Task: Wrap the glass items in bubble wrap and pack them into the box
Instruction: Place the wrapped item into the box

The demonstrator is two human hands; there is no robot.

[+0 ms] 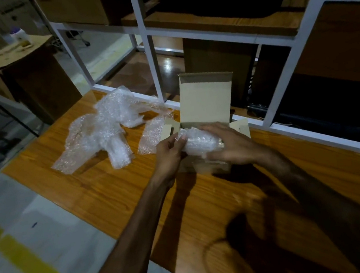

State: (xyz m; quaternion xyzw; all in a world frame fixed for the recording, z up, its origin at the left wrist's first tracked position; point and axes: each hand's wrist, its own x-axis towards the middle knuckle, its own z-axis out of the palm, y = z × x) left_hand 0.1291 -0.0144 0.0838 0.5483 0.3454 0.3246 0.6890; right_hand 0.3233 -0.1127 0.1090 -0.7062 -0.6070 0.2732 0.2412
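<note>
We see both bare forearms reaching forward over the orange-brown wooden table [103, 193] to the small open tan cardboard box [205, 107], our landmark here. The left hand [168, 153] sits at the box's left front corner, thumb and fingertips pinching the left end of the glass item rolled in clear bubble wrap [198, 142]. The right hand [231, 145] lies over the bundle's right end, fingers curled across its top, palm cupping it. The bundle is held level just above the box's opening, in front of the upright lid flap.

The glass itself is hard to make out through the wrap; only a small shiny bit shows at the right end. The hands hide the box's interior. Left of the box lie loose crumpled sheets of clear bubble wrap [106, 128].
</note>
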